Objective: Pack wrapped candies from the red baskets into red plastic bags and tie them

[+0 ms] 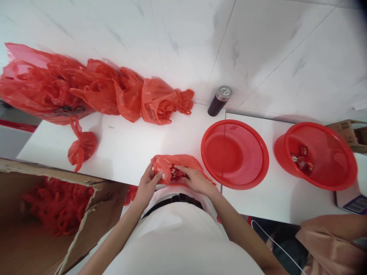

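At the front edge of the white table, a red plastic bag (187, 160) lies with its mouth spread, and small red wrapped pieces (176, 174) show inside. My left hand (149, 181) pinches the bag's left rim between thumb and fingers. Over the opening, my right hand (195, 178) has its fingertips at the wrapped pieces; which of them it grips, if any, is hidden. Just right of the bag stands a red mesh basket (219, 154) with nothing visible in it.
A second red basket (329, 152) holds a few wrapped pieces. Behind are a dark tumbler (218, 103) and red bags (160, 99) along the wall. A tied red bag (83, 147) sits left, above a cardboard box (106, 206) of red bags. Another person's arm (335, 227) is at lower right.
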Demonstrator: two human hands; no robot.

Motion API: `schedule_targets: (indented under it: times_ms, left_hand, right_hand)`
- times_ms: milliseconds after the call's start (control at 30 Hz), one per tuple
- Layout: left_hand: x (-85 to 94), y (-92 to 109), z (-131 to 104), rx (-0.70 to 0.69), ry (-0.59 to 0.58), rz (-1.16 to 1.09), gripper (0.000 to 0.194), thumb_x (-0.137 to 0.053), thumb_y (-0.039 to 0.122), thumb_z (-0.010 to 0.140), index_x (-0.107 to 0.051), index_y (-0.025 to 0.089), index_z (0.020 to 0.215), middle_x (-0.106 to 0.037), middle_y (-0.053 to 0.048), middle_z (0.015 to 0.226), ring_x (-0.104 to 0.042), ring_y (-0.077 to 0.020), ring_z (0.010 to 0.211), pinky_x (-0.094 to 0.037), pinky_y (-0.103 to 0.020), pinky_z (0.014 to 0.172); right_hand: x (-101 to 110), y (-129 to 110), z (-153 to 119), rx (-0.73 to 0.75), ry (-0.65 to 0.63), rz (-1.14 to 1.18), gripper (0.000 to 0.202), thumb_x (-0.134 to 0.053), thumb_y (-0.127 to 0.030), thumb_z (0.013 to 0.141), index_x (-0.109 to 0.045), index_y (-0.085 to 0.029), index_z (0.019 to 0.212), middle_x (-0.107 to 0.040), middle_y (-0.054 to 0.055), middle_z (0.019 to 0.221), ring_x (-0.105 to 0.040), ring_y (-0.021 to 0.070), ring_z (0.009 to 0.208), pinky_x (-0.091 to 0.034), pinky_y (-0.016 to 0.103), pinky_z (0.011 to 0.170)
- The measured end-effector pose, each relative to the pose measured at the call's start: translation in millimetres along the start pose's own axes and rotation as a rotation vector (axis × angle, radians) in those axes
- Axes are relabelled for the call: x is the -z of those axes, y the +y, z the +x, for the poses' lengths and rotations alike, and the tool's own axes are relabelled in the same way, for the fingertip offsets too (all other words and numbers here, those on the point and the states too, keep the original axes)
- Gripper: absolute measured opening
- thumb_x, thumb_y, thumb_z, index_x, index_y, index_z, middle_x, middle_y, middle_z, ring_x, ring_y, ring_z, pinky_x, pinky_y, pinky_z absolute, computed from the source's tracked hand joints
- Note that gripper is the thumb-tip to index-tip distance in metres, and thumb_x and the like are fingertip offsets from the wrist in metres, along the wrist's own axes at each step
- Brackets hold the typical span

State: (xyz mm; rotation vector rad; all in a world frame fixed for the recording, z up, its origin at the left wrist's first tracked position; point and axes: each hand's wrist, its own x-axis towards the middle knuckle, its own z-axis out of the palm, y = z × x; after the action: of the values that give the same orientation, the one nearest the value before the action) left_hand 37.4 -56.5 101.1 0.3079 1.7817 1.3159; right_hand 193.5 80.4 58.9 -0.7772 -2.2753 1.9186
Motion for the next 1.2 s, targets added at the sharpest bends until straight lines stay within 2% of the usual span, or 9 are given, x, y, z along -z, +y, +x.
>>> schedule_targets:
  times_ms: [200,367,467,567,700,833,933,1067,1200]
  left_hand:
    - [6.5,-5.1,1.5,-0.012,0.011,-0.061,0.071,-0.062,0.034,0.081,-0.036,0.025,0.146,-0.056,0.004,0.074,-0.053,-0.0107,0.066,-0.050,-0.026,0.072]
    - [10.7,-3.3,3.5,-0.014,0.060,-0.068,0.071,-0.063,0.034,0.078,-0.039,0.025,0.144,-0.056,0.005,0.074,-0.052,-0.0104,0.065,-0.049,-0.026,0.071]
    - [12.7,-3.8,4.4,-0.014,0.072,-0.065,0.072,-0.063,0.034,0.078,-0.038,0.024,0.145,-0.056,0.004,0.076,-0.053,-0.0109,0.065,-0.049,-0.028,0.073]
    - [12.5,-5.1,4.6,-0.020,0.068,-0.061,0.071,-0.063,0.035,0.078,-0.039,0.025,0.144,-0.056,0.004,0.077,-0.054,-0.0113,0.066,-0.050,-0.028,0.074]
    - [12.4,-5.6,3.5,-0.025,0.053,-0.063,0.068,-0.063,0.035,0.079,-0.041,0.026,0.143,-0.056,0.004,0.075,-0.054,-0.0108,0.066,-0.050,-0.026,0.072]
    - [22.0,-6.1,2.1,-0.034,0.050,0.043,0.057,-0.062,0.040,0.081,-0.051,0.024,0.134,-0.052,0.005,0.071,-0.050,-0.0110,0.065,-0.046,-0.024,0.069]
    - [35.6,-9.6,0.0,-0.032,0.037,0.179,0.050,-0.059,0.046,0.082,-0.061,0.018,0.123,-0.053,0.003,0.069,-0.052,-0.0137,0.066,-0.046,-0.027,0.070]
    - [51.6,-17.0,-11.6,0.025,0.017,0.306,0.040,-0.060,0.052,0.080,-0.069,0.016,0.095,-0.063,-0.002,0.072,-0.059,-0.0187,0.071,-0.046,-0.029,0.069]
    - [61.5,-6.6,-31.6,0.085,-0.035,0.321,0.034,-0.068,0.050,0.073,-0.064,0.017,0.069,-0.063,-0.001,0.065,-0.058,-0.0181,0.064,-0.045,-0.027,0.060]
  right_hand:
    - [23.4,8.2,-3.4,-0.100,0.131,0.082,0.063,-0.053,-0.015,0.083,-0.042,-0.034,0.142,-0.048,-0.001,0.142,-0.042,0.0216,0.132,-0.027,0.047,0.115]
    - [28.3,4.7,-7.0,-0.109,0.008,0.665,0.066,-0.052,-0.024,0.087,-0.028,-0.034,0.148,-0.057,-0.001,0.131,-0.056,0.0192,0.118,-0.043,0.047,0.106]
    - [28.2,1.7,-8.3,-0.107,0.000,0.786,0.069,-0.054,-0.025,0.088,-0.023,-0.034,0.149,-0.059,0.000,0.128,-0.060,0.0190,0.113,-0.043,0.048,0.105]
    - [27.4,-8.1,-11.0,-0.074,-0.025,0.602,0.065,-0.052,-0.028,0.090,-0.025,-0.036,0.148,-0.053,0.000,0.137,-0.052,0.0192,0.123,-0.033,0.048,0.112]
    - [25.4,-26.3,-17.5,0.060,-0.052,0.137,0.052,-0.047,-0.028,0.093,-0.038,-0.039,0.143,-0.034,-0.006,0.151,-0.026,0.0199,0.141,-0.018,0.048,0.118]
    - [32.5,-23.5,-24.4,0.159,0.255,-0.269,0.044,-0.047,-0.025,0.091,-0.053,-0.035,0.134,-0.035,-0.003,0.150,-0.024,0.0253,0.141,-0.017,0.050,0.117]
    - [42.1,-5.2,-32.1,0.074,0.346,-0.478,0.047,-0.054,-0.025,0.086,-0.055,-0.032,0.132,-0.047,0.006,0.140,-0.040,0.0314,0.129,-0.030,0.054,0.108]
    - [47.1,9.1,-49.3,-0.150,0.245,-0.433,0.041,-0.051,-0.026,0.087,-0.055,-0.030,0.128,-0.067,0.007,0.101,-0.062,0.0266,0.092,-0.048,0.046,0.084]
    - [50.6,-18.2,-68.4,-0.193,0.214,-0.122,0.024,-0.053,-0.033,0.090,-0.060,-0.028,0.112,-0.063,0.001,0.076,-0.060,0.0190,0.067,-0.051,0.037,0.067]
